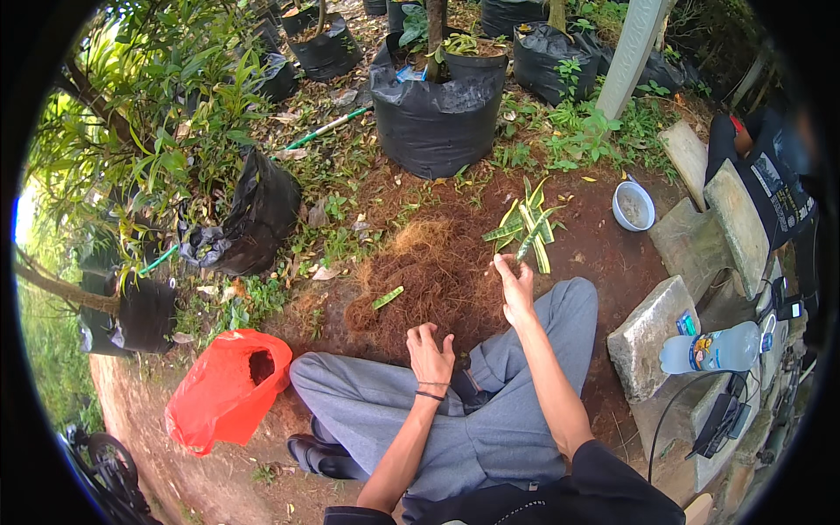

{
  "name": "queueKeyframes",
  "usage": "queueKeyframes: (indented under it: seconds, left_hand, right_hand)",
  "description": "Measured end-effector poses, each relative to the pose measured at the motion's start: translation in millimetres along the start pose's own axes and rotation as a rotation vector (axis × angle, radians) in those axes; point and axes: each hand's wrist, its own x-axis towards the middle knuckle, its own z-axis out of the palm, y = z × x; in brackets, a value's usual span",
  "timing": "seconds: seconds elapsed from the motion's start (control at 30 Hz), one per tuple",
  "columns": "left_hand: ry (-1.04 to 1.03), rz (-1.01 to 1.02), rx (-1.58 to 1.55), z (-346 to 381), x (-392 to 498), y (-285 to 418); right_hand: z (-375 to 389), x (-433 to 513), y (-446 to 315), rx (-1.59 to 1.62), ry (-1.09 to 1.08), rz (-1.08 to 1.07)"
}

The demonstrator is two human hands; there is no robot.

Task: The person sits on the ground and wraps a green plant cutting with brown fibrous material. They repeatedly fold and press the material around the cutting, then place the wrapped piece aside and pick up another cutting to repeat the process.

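Note:
In my right hand point(516, 292) a piece of snake plant leaf point(527, 244) is pinched between thumb and fingers. Just beyond it lies a small heap of yellow-edged snake plant leaves point(542, 226) on the soil. My left hand point(430, 354) hovers over or touches the near edge of a pile of brown fibre, likely coconut coir point(420, 279); its fingers are slightly curled, thumb apart, and nothing shows in them. One short leaf cutting point(388, 298) rests on the left part of the pile.
A red plastic bag point(223, 394) with dark material inside stands left of my knee. Black planting bags point(436, 125) line the far side. To the right are a small bowl point(633, 205), concrete blocks point(653, 335), a plastic bottle point(712, 348) and a seated person point(774, 177).

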Motion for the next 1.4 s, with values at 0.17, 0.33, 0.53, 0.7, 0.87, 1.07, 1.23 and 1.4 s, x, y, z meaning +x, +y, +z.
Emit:
queueKeyframes:
  seconds: [0.17,0.33,0.53,0.7,0.87,1.07,1.23,1.4]
  left_hand:
    - [-0.092,0.044,-0.077,11,33,-10]
    - [0.269,0.112,0.096,3,29,6]
    - [-0.216,0.072,-0.271,15,24,-10]
    - [-0.161,0.141,-0.029,41,33,-36]
    - [-0.296,0.019,0.082,44,26,-34]
    - [-0.196,0.123,0.242,54,16,-32]
    - [-0.295,0.047,0.227,49,26,-39]
    - [-0.192,0.059,-0.024,38,33,-46]
  right_hand:
    - [-2,0,1,-0.098,-0.012,-0.041]
    - [-2,-2,-1,-0.093,-0.002,-0.009]
    - [-1,0,-4,-0.074,-0.055,-0.030]
    - [5,-6,-3,-0.107,-0.024,0.021]
    - [8,-6,-2,-0.121,-0.026,0.011]
    - [15,-6,3,-0.096,-0.044,0.010]
    - [18,-7,4,-0.113,-0.047,-0.030]
    - [15,-9,2,-0.073,-0.082,-0.004]
